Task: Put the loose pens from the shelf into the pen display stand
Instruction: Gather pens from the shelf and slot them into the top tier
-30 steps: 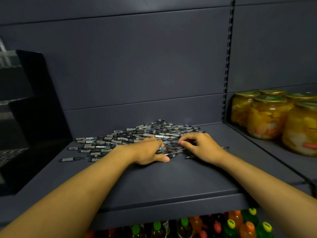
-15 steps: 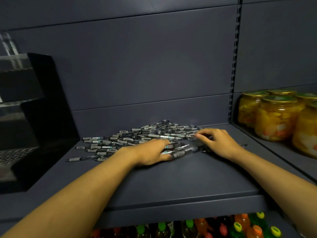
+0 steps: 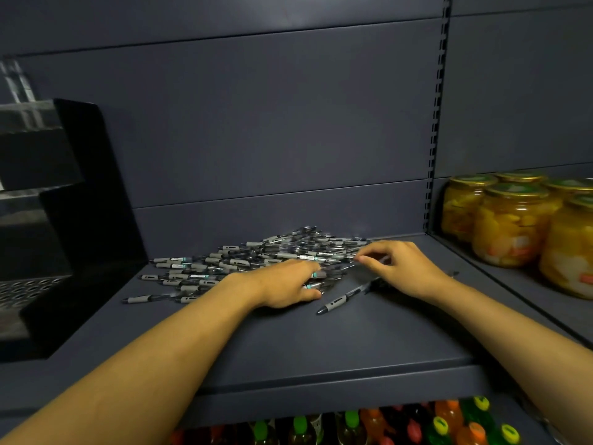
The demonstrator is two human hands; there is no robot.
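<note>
Gathering step: left hand (image 3: pixel 288 284) curled around pens (image 3: pixel 244 261); right hand (image 3: pixel 398 268) pinching near pile, contents unclear. Next: carrying to stand (image 3: pixel 64 220), left of pile.

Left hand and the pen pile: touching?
Touching. In the head view the left hand lies on the near edge of the pen pile, its fingers curled over several pens with no gap visible.
</note>
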